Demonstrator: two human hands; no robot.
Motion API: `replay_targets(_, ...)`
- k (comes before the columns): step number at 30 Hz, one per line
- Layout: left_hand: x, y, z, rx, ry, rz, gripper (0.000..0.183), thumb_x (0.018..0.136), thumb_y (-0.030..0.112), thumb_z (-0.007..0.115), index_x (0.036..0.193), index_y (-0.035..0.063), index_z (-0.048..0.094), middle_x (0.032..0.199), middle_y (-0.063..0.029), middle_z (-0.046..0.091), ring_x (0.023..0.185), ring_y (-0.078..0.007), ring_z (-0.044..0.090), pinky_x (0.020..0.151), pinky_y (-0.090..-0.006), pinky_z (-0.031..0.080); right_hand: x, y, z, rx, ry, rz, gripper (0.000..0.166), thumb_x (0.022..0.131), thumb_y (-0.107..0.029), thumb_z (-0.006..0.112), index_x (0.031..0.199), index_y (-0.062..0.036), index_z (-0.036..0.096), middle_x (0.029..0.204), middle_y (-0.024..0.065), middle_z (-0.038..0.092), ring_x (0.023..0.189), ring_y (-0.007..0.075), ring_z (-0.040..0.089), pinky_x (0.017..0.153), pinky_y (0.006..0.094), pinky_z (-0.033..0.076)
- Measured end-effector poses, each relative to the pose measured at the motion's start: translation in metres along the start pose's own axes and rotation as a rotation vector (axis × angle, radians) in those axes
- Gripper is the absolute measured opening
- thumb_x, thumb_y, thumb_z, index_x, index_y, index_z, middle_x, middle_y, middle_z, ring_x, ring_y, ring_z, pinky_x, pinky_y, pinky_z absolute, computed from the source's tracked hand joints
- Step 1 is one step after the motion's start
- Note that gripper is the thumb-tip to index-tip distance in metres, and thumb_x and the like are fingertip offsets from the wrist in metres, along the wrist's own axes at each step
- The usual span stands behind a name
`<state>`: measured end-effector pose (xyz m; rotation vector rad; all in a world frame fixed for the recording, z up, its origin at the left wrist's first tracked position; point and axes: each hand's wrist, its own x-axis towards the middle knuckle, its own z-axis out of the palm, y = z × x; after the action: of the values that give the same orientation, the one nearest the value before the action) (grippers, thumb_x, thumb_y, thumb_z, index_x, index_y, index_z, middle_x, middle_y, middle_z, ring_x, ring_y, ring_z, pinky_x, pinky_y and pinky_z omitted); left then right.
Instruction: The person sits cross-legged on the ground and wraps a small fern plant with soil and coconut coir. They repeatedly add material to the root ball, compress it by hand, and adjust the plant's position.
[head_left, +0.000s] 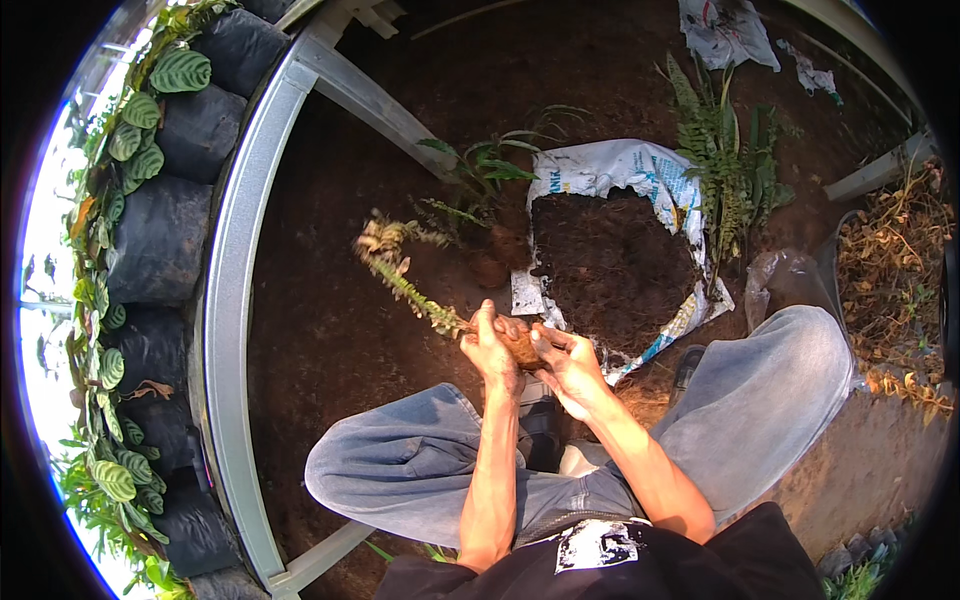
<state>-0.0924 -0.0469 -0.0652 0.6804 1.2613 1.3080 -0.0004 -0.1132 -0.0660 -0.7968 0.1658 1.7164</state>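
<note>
Between my hands is the brown root ball (523, 349) of a small fern-like plant (416, 296), its leafy stem leaning up to the left. My left hand (491, 346) grips the root ball from the left, near the base of the stem. On the other side, my right hand (574, 367) has its fingertips pressed against the root ball. Just beyond my hands stands an opened white printed sack (592, 161), its torn rim folded back around dark fibrous potting mix (615, 262).
Left of the sack sit a small leafy plant (491, 161) and a reddish-brown clump (502, 251). Tall ferns (724, 165) rise at its right. A metal bench frame (244, 247) carries black grow bags (161, 240) on my left. Dried plants (892, 277) lie at the right.
</note>
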Motion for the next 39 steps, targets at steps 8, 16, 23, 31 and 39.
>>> replay_targets(8,0.002,-0.017,0.013,-0.133,0.116,0.007,0.030,0.091,0.014,0.057,0.065,0.0052,0.044,0.054,-0.0074,0.051,0.053,-0.0207,0.058,0.055,-0.0341,0.051,0.019,0.020,-0.012,-0.547,-0.055,-0.616,0.028,0.090,-0.017,0.066,0.111,0.0007,0.062,0.101,0.0048,0.067,0.084,0.0093,0.060,0.070,0.0262,0.048)
replay_targets(16,0.003,-0.022,0.017,-0.045,-0.035,-0.019,0.023,0.086,0.010,0.060,0.066,0.0043,0.051,0.058,-0.0056,0.051,0.052,-0.0176,0.055,0.052,-0.0333,0.050,0.023,0.010,-0.021,-0.108,-0.008,-0.255,0.030,0.088,-0.012,0.067,0.110,0.0062,0.061,0.104,0.0114,0.066,0.093,0.0163,0.064,0.079,0.0332,0.053)
replay_targets(23,0.019,-0.040,-0.005,0.068,0.086,-0.004,0.022,0.085,0.011,0.062,0.068,0.0023,0.052,0.056,-0.0067,0.052,0.049,-0.0185,0.056,0.050,-0.0322,0.050,0.022,0.016,-0.014,-0.092,-0.054,-0.118,0.035,0.088,-0.013,0.065,0.115,0.0080,0.058,0.098,0.0100,0.063,0.072,0.0096,0.059,0.065,0.0169,0.048)
replay_targets(31,0.015,-0.064,0.002,0.295,0.014,-0.041,0.030,0.091,0.023,0.063,0.071,0.0023,0.056,0.061,-0.0037,0.057,0.057,-0.0129,0.056,0.052,-0.0287,0.045,0.029,0.002,-0.033,-0.073,-0.090,-0.121,0.030,0.091,0.000,0.049,0.118,0.0096,0.052,0.104,0.0122,0.062,0.079,0.0140,0.062,0.068,0.0230,0.053)
replay_targets(39,0.012,-0.095,-0.014,0.979,0.202,0.263,0.040,0.092,0.036,0.060,0.092,-0.0038,0.059,0.088,-0.0143,0.063,0.078,-0.0248,0.060,0.070,-0.0377,0.048,0.083,0.057,-0.061,-0.122,0.102,-0.235,0.039,0.080,0.010,0.043,0.118,0.0092,0.054,0.114,0.0148,0.060,0.099,0.0194,0.059,0.087,0.0281,0.047)
